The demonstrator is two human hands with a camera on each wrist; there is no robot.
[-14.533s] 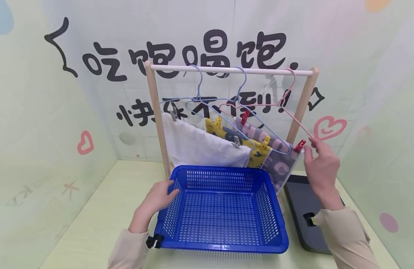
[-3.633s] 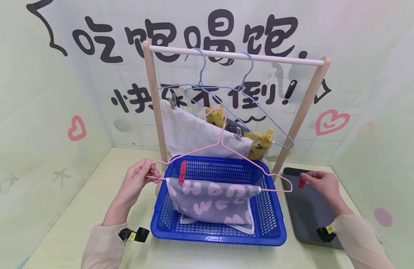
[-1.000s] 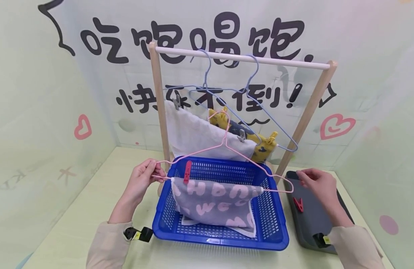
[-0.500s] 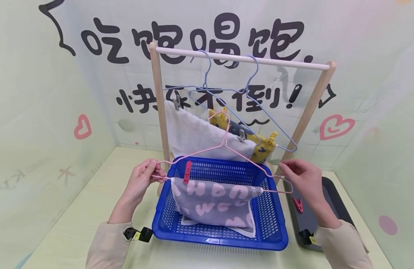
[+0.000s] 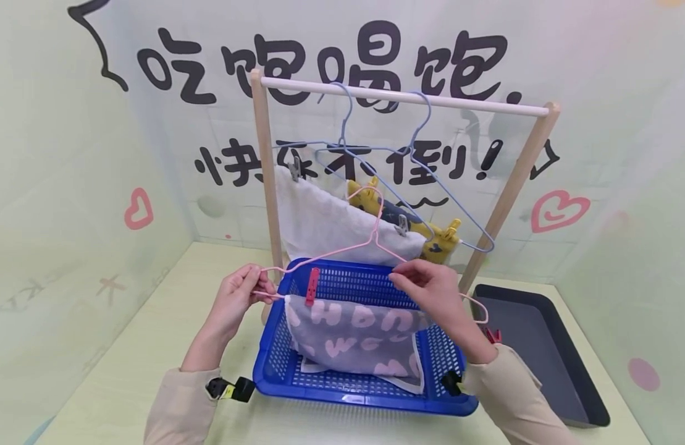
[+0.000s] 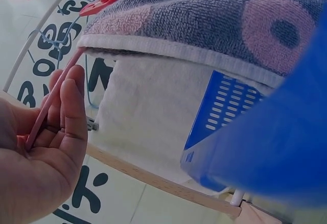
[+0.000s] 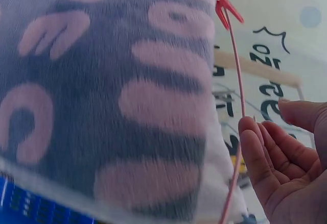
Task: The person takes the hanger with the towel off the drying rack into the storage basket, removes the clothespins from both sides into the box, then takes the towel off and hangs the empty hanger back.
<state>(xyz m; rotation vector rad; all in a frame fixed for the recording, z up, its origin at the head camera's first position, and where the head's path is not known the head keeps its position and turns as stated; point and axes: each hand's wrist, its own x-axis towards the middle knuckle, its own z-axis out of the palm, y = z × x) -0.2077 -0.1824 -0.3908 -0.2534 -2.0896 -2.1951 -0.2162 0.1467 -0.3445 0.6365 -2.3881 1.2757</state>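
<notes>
My left hand (image 5: 239, 290) grips the left end of a pink wire hanger (image 5: 333, 252); in the left wrist view the fingers curl round its lower bar (image 6: 43, 113). A grey towel (image 5: 348, 337) with pink letters is draped over that bar. One red clothespin (image 5: 312, 287) clips the towel near its left corner. My right hand (image 5: 433, 290) is over the hanger's right half, thumb and fingers apart and holding nothing. In the right wrist view its fingertips (image 7: 249, 127) are right by the pink wire. Beneath the towel stands a blue perforated basket (image 5: 303, 395).
Behind, a wooden rack with a white bar (image 5: 398, 96) carries two blue hangers (image 5: 344, 127). A white towel (image 5: 331, 216) with grey clips and a yellow patterned towel (image 5: 439, 247) with yellow clips hang there. A loose red clothespin (image 5: 493, 335) lies by a dark grey tray (image 5: 559, 358) at right.
Earlier, the pink hanger came off the rack, and the right red clothespin was taken off and let go at the tray. Since then my right hand has moved left over the hanger; the left stays.
</notes>
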